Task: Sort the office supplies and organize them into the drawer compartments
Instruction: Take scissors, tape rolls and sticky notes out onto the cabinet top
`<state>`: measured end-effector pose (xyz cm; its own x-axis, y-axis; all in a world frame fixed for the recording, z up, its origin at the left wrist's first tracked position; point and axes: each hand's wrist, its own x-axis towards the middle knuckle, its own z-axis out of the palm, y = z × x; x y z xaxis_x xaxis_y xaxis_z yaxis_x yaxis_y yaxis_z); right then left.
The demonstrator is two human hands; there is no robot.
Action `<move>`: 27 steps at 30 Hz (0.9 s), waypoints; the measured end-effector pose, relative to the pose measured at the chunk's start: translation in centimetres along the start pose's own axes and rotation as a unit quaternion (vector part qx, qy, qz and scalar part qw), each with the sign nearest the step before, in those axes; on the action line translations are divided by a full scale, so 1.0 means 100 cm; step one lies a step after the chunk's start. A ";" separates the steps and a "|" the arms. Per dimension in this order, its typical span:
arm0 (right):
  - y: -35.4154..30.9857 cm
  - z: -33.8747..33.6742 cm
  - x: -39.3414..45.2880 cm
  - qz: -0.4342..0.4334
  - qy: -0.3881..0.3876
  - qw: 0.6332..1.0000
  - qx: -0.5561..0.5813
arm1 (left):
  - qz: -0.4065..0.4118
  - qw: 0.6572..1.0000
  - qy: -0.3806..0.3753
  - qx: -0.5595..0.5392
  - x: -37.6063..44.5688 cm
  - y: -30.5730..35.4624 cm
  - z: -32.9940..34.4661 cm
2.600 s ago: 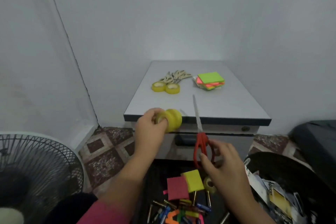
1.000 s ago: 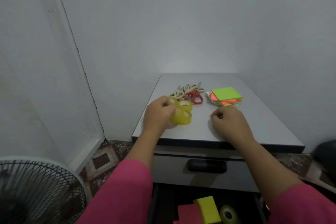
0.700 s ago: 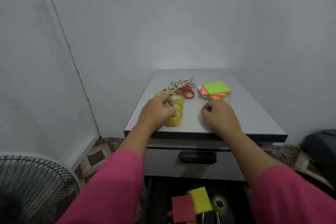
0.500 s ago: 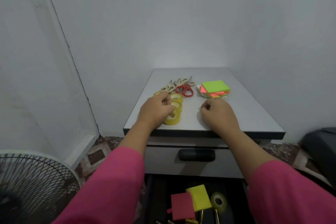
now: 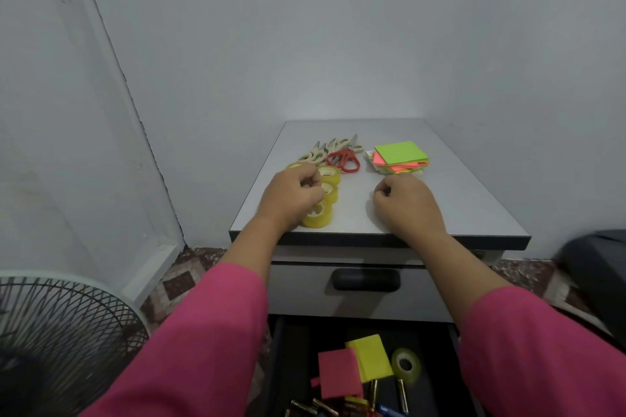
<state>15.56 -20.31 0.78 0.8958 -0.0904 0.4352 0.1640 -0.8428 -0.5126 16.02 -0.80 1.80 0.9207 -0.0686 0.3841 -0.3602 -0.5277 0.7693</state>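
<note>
- Head view: left grip (image 5: 293, 195) curls over the yellow tape rolls (image 5: 321, 203) on the bench (image 5: 457, 200), apparently touching them.
- Right grip (image 5: 404, 201), a fist holding nothing, rests beside them.
- Beyond lie red scissors (image 5: 345, 159) and sticky notes (image 5: 399, 157).

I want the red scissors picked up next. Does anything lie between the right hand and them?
Nothing visible: bare cabinet top separates the right hand from the red scissors; the tape rolls lie left of that path.

Scissors (image 5: 342, 159) between tape rolls (image 5: 325, 195) and notes (image 5: 400, 157)
</note>
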 end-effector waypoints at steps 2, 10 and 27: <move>0.000 0.000 0.000 -0.003 0.002 1.000 -0.001 | 0.004 1.000 -0.003 0.027 -0.001 0.001 0.000; 0.002 0.002 0.001 -0.003 0.006 1.000 -0.006 | 0.000 0.998 0.015 0.064 -0.002 0.004 -0.001; 0.037 -0.002 -0.108 -0.256 0.042 0.965 0.045 | 0.199 0.969 0.134 0.062 -0.117 -0.004 0.049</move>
<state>6.36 -22.58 -5.67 0.6519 0.2803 0.7046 0.6145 -0.7397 -0.2743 6.16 -3.93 -5.46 0.6347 -0.0745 0.7692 -0.6433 -0.6025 0.4724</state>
